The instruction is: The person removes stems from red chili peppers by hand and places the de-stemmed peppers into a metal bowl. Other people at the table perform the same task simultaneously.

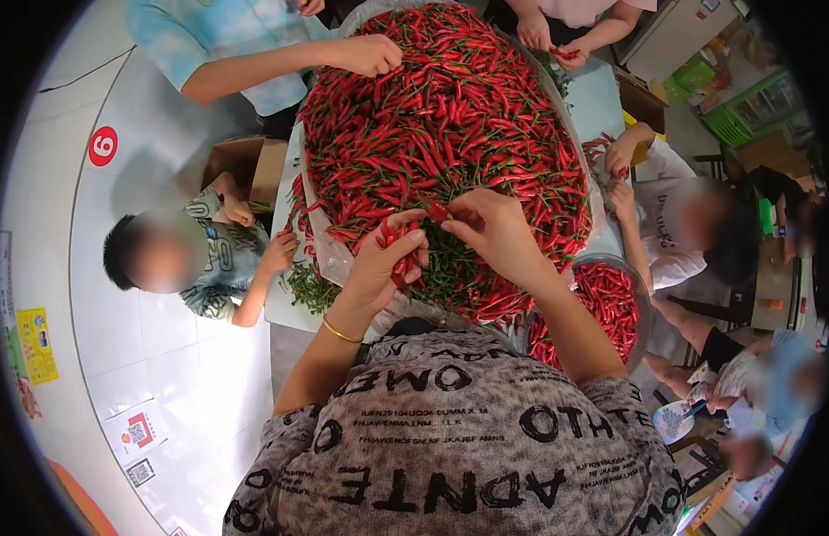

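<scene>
My left hand [388, 258] is closed around several red chili peppers [402, 246], near the lower left part of a large heap of red chilies [441, 127] with green stems. Just to its right, my right hand [488, 224] pinches the end of one red chili [436, 209] between thumb and fingers. Plastic sheeting [331, 251] lines the sides of the heap. Beneath my hands, a pile of green stems [448, 275] lies on the chilies. At the lower right stands a clear round container [639, 301] of loose red chilies, partly hidden by my right forearm.
Around the white table [290, 305], co-workers' hands reach in from the left, right and top; one touches the heap. More green stems [312, 288] lie at the table's left edge. Cardboard boxes [267, 167] stand beyond it. Other people sit at the lower right.
</scene>
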Demonstrator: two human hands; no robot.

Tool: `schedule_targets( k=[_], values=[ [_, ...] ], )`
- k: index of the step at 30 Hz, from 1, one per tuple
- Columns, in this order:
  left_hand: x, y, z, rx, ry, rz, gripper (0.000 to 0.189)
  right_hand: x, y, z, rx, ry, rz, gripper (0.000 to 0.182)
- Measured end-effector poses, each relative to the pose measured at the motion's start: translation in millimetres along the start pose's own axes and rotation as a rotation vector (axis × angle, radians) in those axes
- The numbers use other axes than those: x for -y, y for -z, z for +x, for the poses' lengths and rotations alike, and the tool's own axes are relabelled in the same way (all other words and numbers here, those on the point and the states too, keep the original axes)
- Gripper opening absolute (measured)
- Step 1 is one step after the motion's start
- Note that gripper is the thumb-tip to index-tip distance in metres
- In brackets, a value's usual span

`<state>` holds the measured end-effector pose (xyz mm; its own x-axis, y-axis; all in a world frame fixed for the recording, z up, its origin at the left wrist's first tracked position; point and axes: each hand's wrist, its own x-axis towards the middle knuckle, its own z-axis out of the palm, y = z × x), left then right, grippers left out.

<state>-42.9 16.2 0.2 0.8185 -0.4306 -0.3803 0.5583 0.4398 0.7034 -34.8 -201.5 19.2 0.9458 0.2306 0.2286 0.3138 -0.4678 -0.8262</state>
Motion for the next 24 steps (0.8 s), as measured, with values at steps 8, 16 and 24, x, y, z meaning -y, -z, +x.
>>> schedule_targets(
  k=[8,16,24],
  values=[
    [5,-16,11,-0.097,-0.14,0.131,0.019,5,-7,-17,0.048,-0.279,0.52,0.013],
    [8,-15,10,-0.134,-0.22,0.28,0.017,5,-8,-15,0.02,0.173,-0.057,0.012],
    [-6,-3,8,0.054,-0.05,0.054,0.017,8,8,-15,0.143,-0.203,0.55,0.012]
  ],
)
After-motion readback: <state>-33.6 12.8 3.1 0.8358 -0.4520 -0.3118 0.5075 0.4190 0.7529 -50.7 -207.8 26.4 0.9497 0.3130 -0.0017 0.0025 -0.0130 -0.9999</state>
